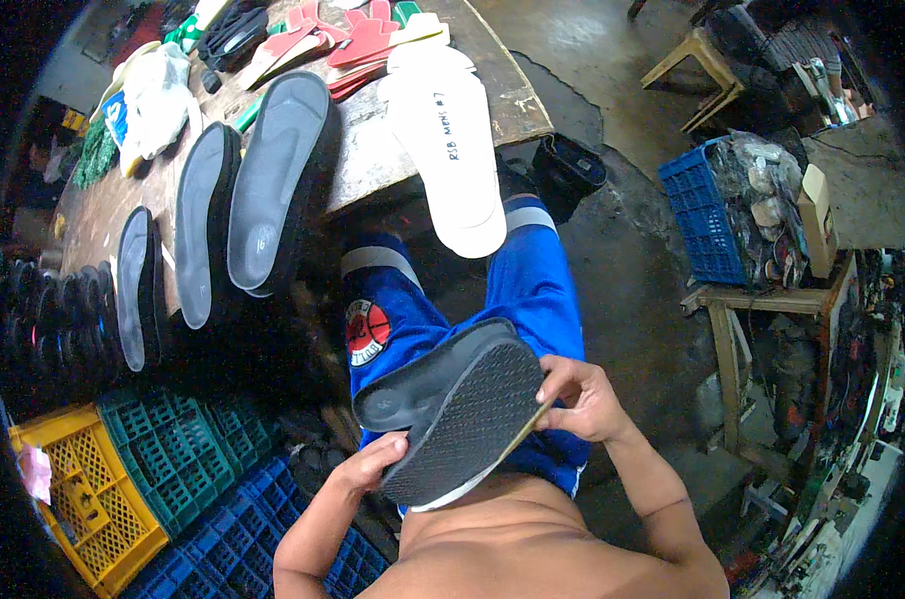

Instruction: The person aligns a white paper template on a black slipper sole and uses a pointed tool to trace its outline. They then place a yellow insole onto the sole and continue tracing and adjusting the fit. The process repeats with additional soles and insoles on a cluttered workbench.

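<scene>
Held over the lap, clear of the bench edge: two stacked dark shoe soles [452, 409], likely light, flexible and grippy on the textured face, pinched at opposite rims by left hand [367, 464] and right hand [582, 399], both closed.

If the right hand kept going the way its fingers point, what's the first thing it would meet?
The black shoe sole: the right hand points left and its fingers already rest on that sole's edge. Beyond it is the left hand, though depth is unclear.
</scene>
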The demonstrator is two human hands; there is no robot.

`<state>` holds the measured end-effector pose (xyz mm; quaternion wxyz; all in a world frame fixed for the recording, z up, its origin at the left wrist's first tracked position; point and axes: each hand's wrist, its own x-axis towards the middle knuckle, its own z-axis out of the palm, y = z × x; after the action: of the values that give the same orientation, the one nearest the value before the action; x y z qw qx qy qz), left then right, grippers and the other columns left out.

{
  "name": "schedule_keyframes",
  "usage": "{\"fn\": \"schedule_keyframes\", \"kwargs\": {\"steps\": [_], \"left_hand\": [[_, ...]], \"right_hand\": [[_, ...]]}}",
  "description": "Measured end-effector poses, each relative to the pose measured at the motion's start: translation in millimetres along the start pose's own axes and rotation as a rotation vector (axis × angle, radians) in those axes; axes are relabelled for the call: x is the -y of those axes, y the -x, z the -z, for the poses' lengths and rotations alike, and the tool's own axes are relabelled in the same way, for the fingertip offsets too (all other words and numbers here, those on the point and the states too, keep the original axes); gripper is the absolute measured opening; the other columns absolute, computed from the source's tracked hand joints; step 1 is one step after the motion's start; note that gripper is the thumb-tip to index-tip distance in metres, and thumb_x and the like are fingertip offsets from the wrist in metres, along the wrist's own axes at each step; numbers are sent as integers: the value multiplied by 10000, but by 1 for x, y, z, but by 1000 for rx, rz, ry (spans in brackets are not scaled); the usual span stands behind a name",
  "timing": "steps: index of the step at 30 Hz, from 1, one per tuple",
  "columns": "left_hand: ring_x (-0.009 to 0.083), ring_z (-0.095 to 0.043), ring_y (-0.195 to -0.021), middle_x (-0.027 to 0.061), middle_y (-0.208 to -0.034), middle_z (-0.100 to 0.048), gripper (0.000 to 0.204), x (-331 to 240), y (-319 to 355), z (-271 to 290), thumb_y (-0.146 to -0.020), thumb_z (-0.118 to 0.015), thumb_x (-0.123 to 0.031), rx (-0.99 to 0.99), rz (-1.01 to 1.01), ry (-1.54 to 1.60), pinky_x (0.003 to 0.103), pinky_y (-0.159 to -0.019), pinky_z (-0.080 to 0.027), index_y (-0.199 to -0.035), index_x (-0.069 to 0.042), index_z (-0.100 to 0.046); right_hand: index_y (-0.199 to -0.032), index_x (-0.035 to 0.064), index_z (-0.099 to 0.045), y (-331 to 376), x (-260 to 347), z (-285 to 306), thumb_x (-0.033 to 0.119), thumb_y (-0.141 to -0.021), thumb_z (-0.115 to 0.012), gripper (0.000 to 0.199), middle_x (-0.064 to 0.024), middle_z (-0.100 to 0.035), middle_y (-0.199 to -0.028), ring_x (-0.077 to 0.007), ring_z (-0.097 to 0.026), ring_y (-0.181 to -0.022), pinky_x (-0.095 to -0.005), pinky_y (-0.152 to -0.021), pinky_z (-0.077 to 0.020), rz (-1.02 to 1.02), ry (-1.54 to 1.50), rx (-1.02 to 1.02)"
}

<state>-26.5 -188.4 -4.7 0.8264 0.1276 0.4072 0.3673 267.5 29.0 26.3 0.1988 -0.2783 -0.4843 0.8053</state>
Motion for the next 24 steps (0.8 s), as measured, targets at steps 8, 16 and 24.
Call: {"fn": "schedule_keyframes", "kwargs": {"steps": [8, 16, 24], "left_hand": [[385, -535, -1366, 217, -1438, -594, 567, -35, -20, -66, -865, -769, -115, -490, -543, -1169, 473, -1171, -410, -1389, 1, -587], [273, -724, -792, 134, -894, -750, 175, -61, -1, -100, -777, -815, 30, -778, -822, -1074, 364, -715, -573, -916, -25, -724], [239, -702, -819, 91, -1284, -707, 417, -23, -47, -103, -811, -810, -118, -551, -786, -1565, 343, -714, -584, -1213, -76, -710]], "right_hand": [[-902, 64, -636, -12, -13, -17, 28, -813, -873, 256, 3, -600, -848, -81, -556, -786, -253, -718, -459, 28, 252, -316], [-894, 80, -558, -7, -41, -9, 122, -861, -867, 313, 5, -566, -861, -89, -517, -849, -260, -796, -442, 63, 246, -459], [-1447, 22, -370, -9, -46, -13, 112, -1035, -642, 502, -149, -537, -1392, -226, -528, -1301, -352, -1127, -399, 120, 16, -347]]}}
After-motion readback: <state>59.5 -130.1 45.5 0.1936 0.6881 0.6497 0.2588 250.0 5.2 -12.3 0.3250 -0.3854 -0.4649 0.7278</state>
